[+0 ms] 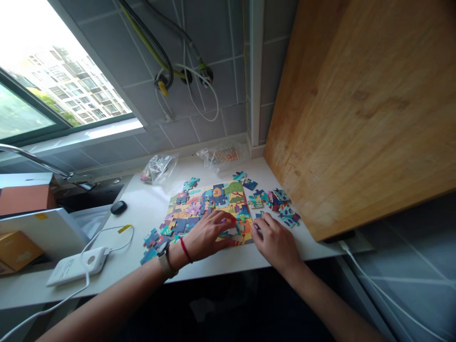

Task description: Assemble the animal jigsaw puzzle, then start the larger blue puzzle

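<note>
A colourful jigsaw puzzle (210, 202), partly assembled, lies on the white counter (149, 209). My left hand (210, 232) rests flat on its near right part, fingers spread over the pieces. Just right of the puzzle's corner, my right hand (272, 240) has its fingers curled on a piece I cannot make out. Loose pieces (281, 204) lie in a heap to the right, and more loose pieces (153, 240) sit at the puzzle's left edge.
A big wooden board (356, 104) leans over the counter's right side. Two clear plastic bags (160, 166) lie at the back wall. A white power bank (78, 266) with cable and a black mouse (118, 207) sit left. A sink faucet (39, 164) is far left.
</note>
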